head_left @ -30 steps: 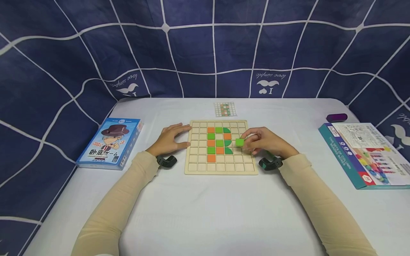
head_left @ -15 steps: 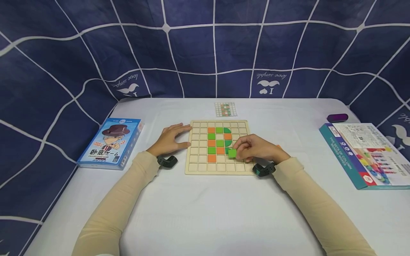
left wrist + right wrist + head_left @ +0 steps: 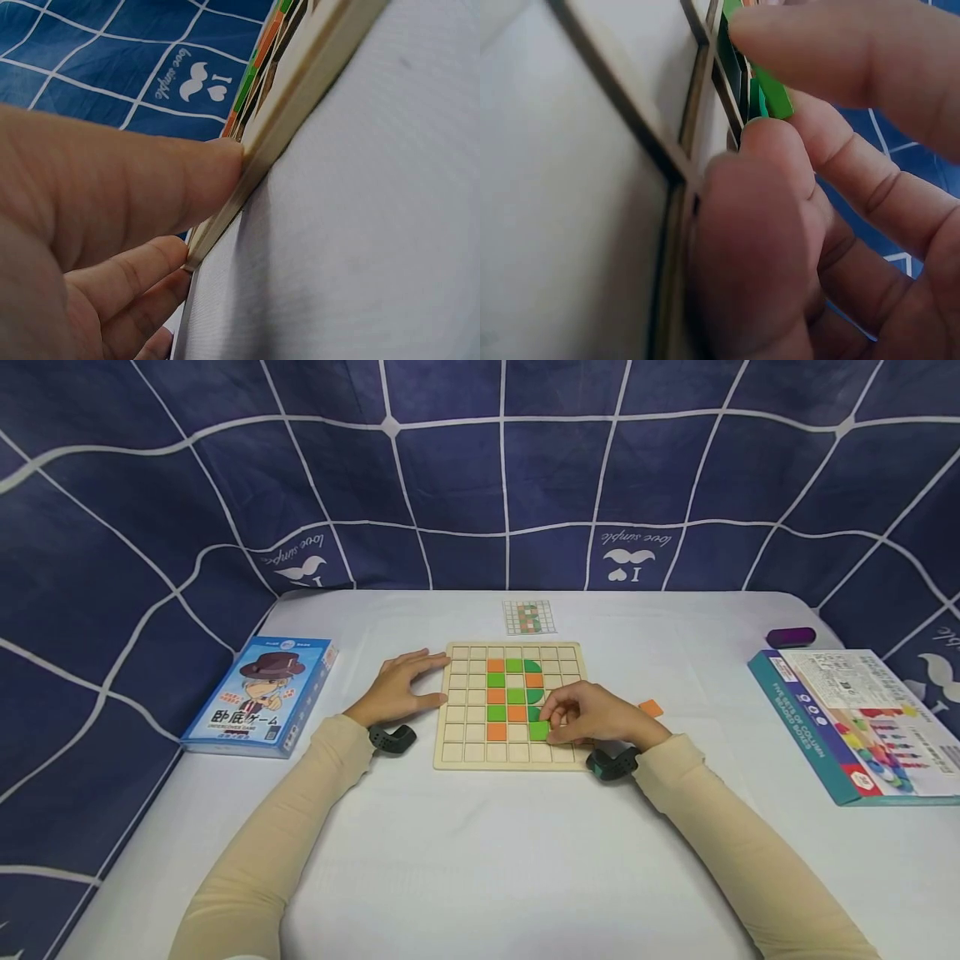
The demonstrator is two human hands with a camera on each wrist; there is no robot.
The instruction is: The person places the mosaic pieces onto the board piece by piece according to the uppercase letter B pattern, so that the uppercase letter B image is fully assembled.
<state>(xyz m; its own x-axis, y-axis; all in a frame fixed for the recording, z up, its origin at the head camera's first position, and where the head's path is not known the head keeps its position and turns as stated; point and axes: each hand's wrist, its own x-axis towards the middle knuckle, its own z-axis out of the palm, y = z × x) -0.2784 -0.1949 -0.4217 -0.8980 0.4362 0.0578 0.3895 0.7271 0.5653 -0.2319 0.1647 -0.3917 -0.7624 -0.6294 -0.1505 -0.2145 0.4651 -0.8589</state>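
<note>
My right hand [image 3: 592, 714] pinches a green square tile [image 3: 538, 731] over the lower part of the wooden grid board [image 3: 454, 732]. In the right wrist view the tile [image 3: 774, 91] is tilted, partly covered by the fingers. Orange and green squares and dark green rounded pieces fill several cells at the board's middle. My left hand [image 3: 399, 687] has its fingers spread at the board's left side. The left wrist view shows its thumb [image 3: 199, 176] and fingers touching the board's edge [image 3: 300, 97]. The palm of the right hand hides some right-hand cells.
A small printed card [image 3: 529, 617] with a coloured grid pattern lies behind the board. One loose orange tile [image 3: 650, 708] is beside my right wrist. A blue game box [image 3: 258, 697] stands left; a teal-edged box [image 3: 862, 727] and a purple object [image 3: 791, 637] are right.
The right hand has brought the green tile left and toward me, down to a cell below the dark green rounded pieces. The orange tile has come into view. My left hand stays put.
</note>
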